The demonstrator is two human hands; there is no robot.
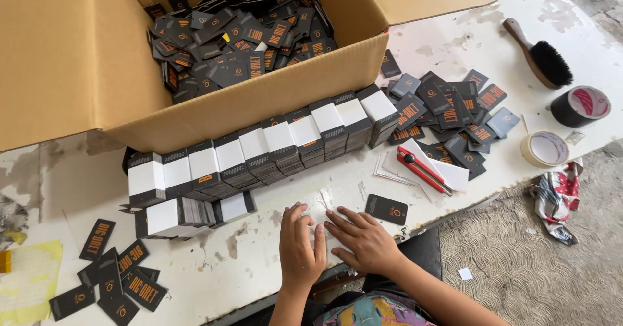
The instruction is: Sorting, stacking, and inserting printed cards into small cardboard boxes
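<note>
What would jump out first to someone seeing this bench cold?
The big open cardboard box at the back, heaped with dark tags. In front of it runs a long row of banded tag stacks across the white table. At the near edge the left hand and right hand press flat on a small white piece, with one dark tag just beside them.

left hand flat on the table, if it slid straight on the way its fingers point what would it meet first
Probably the row of white-banded black tag bundles. The left hand points up-table with bare white tabletop between; depth is uncertain.
</note>
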